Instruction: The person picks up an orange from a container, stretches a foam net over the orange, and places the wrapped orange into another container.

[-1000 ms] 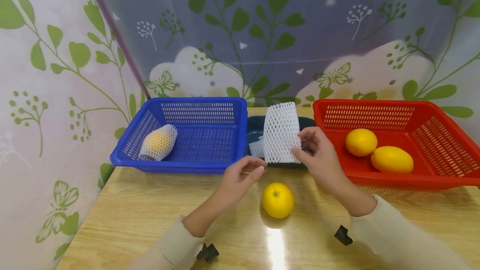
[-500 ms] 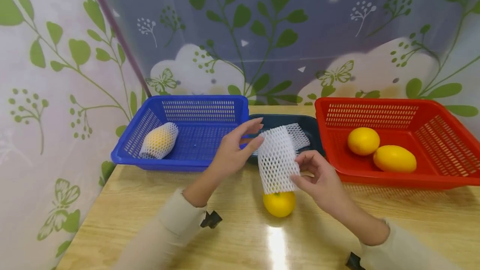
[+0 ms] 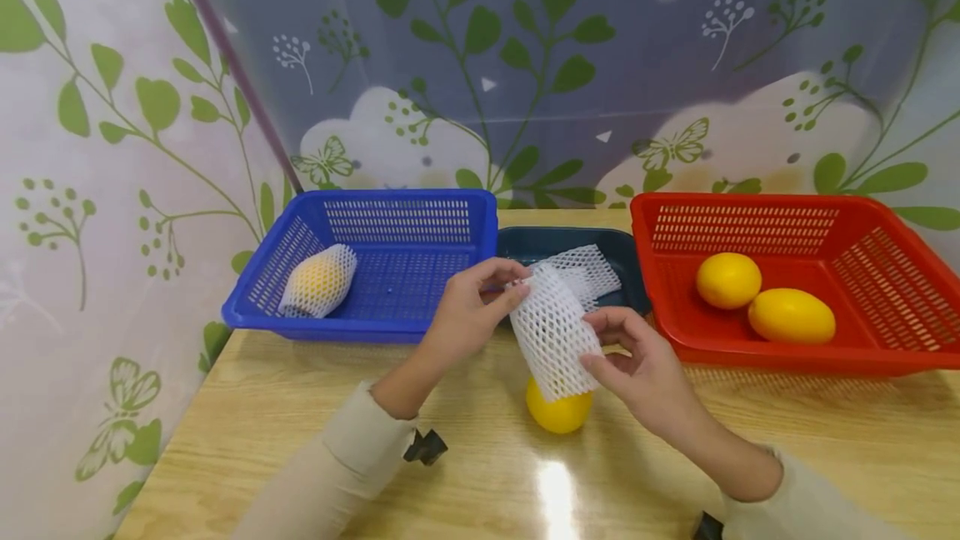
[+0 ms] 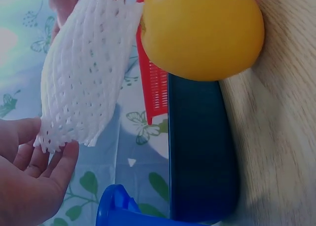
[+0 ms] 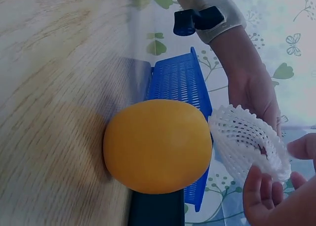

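Observation:
A white foam net sleeve is held between both hands above the table. My left hand pinches its upper left end between thumb and fingers, also seen in the left wrist view. My right hand pinches its right edge lower down. Just below the sleeve, a yellow round fruit rests on the table, its top partly hidden by the net in the head view. In the right wrist view the sleeve gapes at one end, beside the fruit.
A blue basket on the left holds a yellow fruit in a foam net. On the right, a red basket holds two yellow fruits. Between them, a dark green tray contains more white netting.
The sleeve has come from over the green tray towards me, to just above the fruit. My left hand, empty before, has taken hold of its upper end.

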Motion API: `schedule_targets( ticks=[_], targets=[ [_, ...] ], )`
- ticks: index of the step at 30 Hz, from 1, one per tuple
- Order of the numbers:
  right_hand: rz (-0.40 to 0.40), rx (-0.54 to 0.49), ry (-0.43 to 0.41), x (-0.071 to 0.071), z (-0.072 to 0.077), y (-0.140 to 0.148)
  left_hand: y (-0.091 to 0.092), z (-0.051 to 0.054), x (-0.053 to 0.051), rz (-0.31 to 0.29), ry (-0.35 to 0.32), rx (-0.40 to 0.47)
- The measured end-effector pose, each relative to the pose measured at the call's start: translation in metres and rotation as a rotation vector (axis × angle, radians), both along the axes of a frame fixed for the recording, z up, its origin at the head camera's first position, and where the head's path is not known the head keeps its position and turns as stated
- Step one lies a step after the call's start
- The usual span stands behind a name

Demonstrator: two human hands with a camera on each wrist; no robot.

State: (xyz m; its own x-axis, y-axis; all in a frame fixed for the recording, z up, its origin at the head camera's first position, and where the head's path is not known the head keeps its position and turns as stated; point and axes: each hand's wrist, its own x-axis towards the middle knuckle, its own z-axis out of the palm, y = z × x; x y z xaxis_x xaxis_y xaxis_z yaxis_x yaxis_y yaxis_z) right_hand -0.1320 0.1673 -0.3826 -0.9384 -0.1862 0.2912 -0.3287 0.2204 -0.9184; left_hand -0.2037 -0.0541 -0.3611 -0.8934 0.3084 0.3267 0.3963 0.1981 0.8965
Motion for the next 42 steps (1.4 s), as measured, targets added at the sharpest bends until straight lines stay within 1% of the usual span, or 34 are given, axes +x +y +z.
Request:
schedule_targets(
  ticks=[2,4,6,8,9,11,14,16,19,22,26,28,31,33,35,37,39,41,42],
  targets=[
    [-0.024,0.038,0.036,0.001,0.001,0.000,-0.001,0.000,0.000,-0.004,-0.021,0.016],
    [-0.050,0.064,0.079,0.002,0.003,0.000,-0.002,0.000,0.001,-0.012,-0.027,0.022],
    [-0.056,0.055,0.116,0.001,0.006,0.002,-0.003,0.000,0.002,-0.025,-0.021,0.027],
    [-0.039,0.014,0.129,-0.003,0.010,0.003,-0.004,0.000,0.003,-0.047,-0.018,0.042],
    [-0.016,-0.010,0.118,-0.005,0.012,0.004,-0.004,0.000,0.003,-0.059,-0.022,0.052],
    [0.040,-0.053,0.071,-0.010,0.014,0.006,-0.005,0.000,0.004,-0.089,-0.065,0.081],
    [0.145,-0.133,-0.040,-0.017,0.016,0.004,-0.003,-0.001,0.007,-0.148,-0.188,0.152],
    [0.196,-0.180,-0.108,-0.020,0.016,0.001,0.000,-0.002,0.009,-0.182,-0.272,0.203],
    [0.245,-0.266,-0.207,-0.022,0.017,-0.002,0.004,-0.005,0.012,-0.218,-0.351,0.272],
    [0.261,-0.309,-0.270,-0.024,0.014,-0.004,0.006,-0.007,0.015,-0.221,-0.378,0.293],
    [0.281,-0.338,-0.261,-0.025,0.008,-0.005,0.006,-0.010,0.017,-0.210,-0.386,0.269],
    [0.290,-0.390,-0.250,-0.025,0.005,-0.005,0.007,-0.012,0.017,-0.216,-0.395,0.250],
    [0.301,-0.510,-0.256,-0.024,0.003,-0.006,0.007,-0.015,0.018,-0.239,-0.418,0.239],
    [0.299,-0.568,-0.269,-0.023,0.003,-0.007,0.007,-0.016,0.019,-0.252,-0.430,0.246],
    [0.276,-0.583,-0.295,-0.022,0.003,-0.007,0.007,-0.017,0.021,-0.252,-0.431,0.267],
    [0.226,-0.557,-0.335,-0.021,0.003,-0.008,0.006,-0.018,0.023,-0.239,-0.420,0.296],
    [0.168,-0.506,-0.391,-0.021,0.004,-0.009,0.005,-0.019,0.024,-0.225,-0.417,0.325],
    [0.117,-0.472,-0.469,-0.020,0.006,-0.008,0.003,-0.019,0.025,-0.226,-0.422,0.351],
    [0.111,-0.480,-0.510,-0.020,0.007,-0.008,0.003,-0.019,0.026,-0.233,-0.427,0.359]
  ],
)
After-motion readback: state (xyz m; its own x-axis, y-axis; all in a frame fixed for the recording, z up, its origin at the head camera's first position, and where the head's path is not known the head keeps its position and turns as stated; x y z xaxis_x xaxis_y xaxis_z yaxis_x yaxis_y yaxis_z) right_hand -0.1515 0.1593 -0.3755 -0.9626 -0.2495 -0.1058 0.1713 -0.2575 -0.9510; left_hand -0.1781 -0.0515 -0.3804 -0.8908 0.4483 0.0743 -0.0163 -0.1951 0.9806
